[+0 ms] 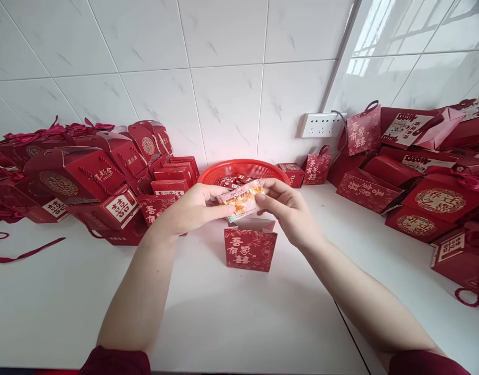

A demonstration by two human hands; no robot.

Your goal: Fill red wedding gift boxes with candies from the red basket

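Note:
A small wrapped snack packet [244, 202], pink and white with orange print, is held by both ends between my hands. My left hand [198, 208] pinches its left end, thumb in front. The right end is gripped by my right hand [288, 208], thumb also in front. Just below stands a red paper gift box [250, 250] with white characters, upright on the white table with its top open. Behind the packet is a round red plastic basket [239, 165] holding several small wrapped sweets [232, 180], partly hidden by my hands.
Red gift boxes [87, 172] with cord handles are piled at left, beside a row of small open boxes [171, 182]. More red boxes [438, 198] lie stacked at right. A white power strip [322, 125] sits on the tiled wall. A ribbon [28, 252] lies on the white table [208, 323].

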